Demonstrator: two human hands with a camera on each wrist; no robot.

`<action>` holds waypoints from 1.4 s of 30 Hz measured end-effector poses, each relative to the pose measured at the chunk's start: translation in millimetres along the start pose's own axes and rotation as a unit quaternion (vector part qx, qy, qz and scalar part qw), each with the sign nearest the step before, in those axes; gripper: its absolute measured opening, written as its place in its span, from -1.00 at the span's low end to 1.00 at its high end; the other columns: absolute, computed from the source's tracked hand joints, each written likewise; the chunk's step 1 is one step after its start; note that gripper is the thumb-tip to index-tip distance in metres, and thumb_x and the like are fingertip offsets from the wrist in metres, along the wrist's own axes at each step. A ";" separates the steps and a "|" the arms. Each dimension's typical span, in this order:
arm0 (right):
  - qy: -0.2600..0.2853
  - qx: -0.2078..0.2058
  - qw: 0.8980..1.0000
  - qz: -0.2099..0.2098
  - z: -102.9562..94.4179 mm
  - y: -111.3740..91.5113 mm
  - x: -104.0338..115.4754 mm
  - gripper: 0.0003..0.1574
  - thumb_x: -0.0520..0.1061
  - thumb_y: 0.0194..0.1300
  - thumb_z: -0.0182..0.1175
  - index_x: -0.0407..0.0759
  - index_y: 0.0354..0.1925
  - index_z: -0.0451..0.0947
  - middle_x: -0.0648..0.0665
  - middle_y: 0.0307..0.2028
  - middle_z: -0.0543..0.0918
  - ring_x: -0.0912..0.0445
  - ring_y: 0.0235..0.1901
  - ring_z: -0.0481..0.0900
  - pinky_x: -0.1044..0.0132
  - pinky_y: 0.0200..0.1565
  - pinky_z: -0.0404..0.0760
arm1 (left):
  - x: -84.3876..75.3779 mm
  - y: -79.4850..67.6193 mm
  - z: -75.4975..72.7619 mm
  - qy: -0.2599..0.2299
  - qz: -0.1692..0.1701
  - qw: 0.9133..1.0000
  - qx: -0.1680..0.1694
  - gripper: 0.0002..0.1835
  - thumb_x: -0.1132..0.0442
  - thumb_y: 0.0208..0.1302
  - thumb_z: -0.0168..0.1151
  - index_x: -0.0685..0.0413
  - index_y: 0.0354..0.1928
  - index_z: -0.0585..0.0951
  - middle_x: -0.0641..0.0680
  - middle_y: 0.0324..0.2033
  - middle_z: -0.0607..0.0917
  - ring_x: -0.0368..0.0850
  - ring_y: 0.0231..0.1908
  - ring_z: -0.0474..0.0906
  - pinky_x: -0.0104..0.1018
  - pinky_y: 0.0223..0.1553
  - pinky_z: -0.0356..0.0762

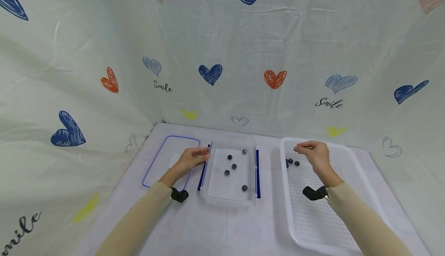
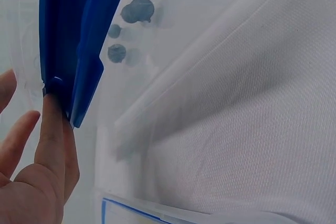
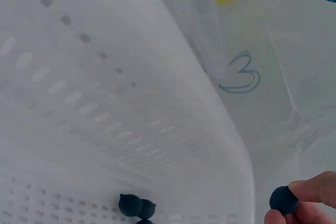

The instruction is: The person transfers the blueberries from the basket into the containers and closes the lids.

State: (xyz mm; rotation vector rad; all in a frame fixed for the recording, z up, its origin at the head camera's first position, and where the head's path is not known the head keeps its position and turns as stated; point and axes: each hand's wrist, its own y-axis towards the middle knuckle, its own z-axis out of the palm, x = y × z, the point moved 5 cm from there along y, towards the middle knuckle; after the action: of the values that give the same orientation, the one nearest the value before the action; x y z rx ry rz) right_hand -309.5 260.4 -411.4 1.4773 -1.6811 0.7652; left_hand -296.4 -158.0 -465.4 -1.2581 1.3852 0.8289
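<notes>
Our right hand [image 1: 317, 157] pinches a small, dark, round ball [image 3: 283, 201] over the white perforated plastic basket [image 1: 309, 223]. To its left lies the clear rectangular plastic box [image 1: 227, 201], long axis pointing away from us. Our left hand [image 1: 189, 161] is nearer, relaxed fingers touching its smooth blue plastic clip [image 2: 60, 40].

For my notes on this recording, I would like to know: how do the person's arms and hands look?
Plain beige sleeves cover both forearms to about the wrists. The left hand and right hand are bare. A black, rounded device sits at each wrist.
</notes>
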 end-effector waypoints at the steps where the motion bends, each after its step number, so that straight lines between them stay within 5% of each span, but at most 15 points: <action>1: 0.007 0.006 1.000 -0.003 1.5 -0.9 3.7 -0.63 -0.13 0.17 0.26 -0.39 -0.14 0.58 -0.30 -0.22 0.63 -0.07 -0.27 0.61 0.06 -0.07 0.50 | -0.1 -0.2 -0.1 -0.002 -0.001 1.000 0.002 -0.48 0.25 0.20 0.25 0.27 0.19 0.42 0.21 0.06 0.53 -0.04 0.01 0.51 -0.32 -0.03 0.49; 9: 0.035 0.035 0.999 -0.021 13.7 -5.3 24.2 -0.65 -0.15 0.18 0.26 -0.39 -0.14 0.57 -0.32 -0.21 0.63 0.12 -0.34 0.63 0.02 -0.03 0.50 | 0.0 -1.7 -0.3 -0.010 -0.010 1.000 0.004 -0.48 0.25 0.20 0.24 0.27 0.19 0.41 0.22 0.07 0.53 -0.05 0.00 0.51 -0.34 -0.05 0.50; 16: 0.057 0.050 0.997 -0.035 26.1 -5.9 40.7 -0.66 -0.14 0.15 0.29 -0.37 -0.17 0.58 -0.31 -0.22 0.64 -0.08 -0.22 0.62 0.05 0.00 0.48 | -2.3 -2.3 0.0 -0.028 -0.009 1.000 0.005 -0.47 0.27 0.19 0.25 0.28 0.20 0.41 0.25 0.09 0.50 -0.02 0.02 0.50 -0.31 -0.03 0.50; 25: 0.069 0.075 0.994 -0.038 47.8 -8.3 59.2 -0.66 -0.09 0.12 0.32 -0.31 -0.19 0.61 -0.25 -0.18 0.63 0.01 -0.20 0.60 0.02 0.05 0.45 | 4.2 1.9 -0.8 -0.031 -0.012 0.999 -0.001 -0.48 0.27 0.17 0.27 0.27 0.17 0.44 0.24 0.05 0.54 -0.07 -0.03 0.53 -0.34 -0.06 0.51; 33: 0.074 0.088 0.992 -0.056 70.1 -11.8 75.4 -0.72 -0.14 0.10 0.33 -0.30 -0.23 0.62 -0.22 -0.20 0.62 0.00 -0.23 0.61 0.06 -0.01 0.50 | 28.7 17.5 -2.6 -0.050 -0.013 0.998 -0.021 -0.45 0.17 0.09 0.35 0.16 0.15 0.50 0.18 0.04 0.55 -0.08 -0.03 0.54 -0.32 -0.05 0.51; 42: 0.069 0.105 0.990 -0.065 94.9 -17.0 82.5 -0.79 -0.18 0.07 0.34 -0.27 -0.28 0.63 -0.18 -0.24 0.63 0.02 -0.24 0.59 0.15 -0.13 0.57 | 25.4 13.9 -0.9 -0.058 -0.019 0.998 -0.028 -0.49 0.20 0.11 0.33 0.16 0.13 0.51 0.18 0.02 0.57 -0.10 -0.05 0.54 -0.32 -0.05 0.51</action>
State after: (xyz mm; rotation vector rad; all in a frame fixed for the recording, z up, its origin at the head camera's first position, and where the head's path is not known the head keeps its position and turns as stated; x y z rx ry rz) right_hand -310.8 134.9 -393.2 1.6202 -1.4205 0.9734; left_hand -307.8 -162.3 -491.7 -1.2547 1.2498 0.9063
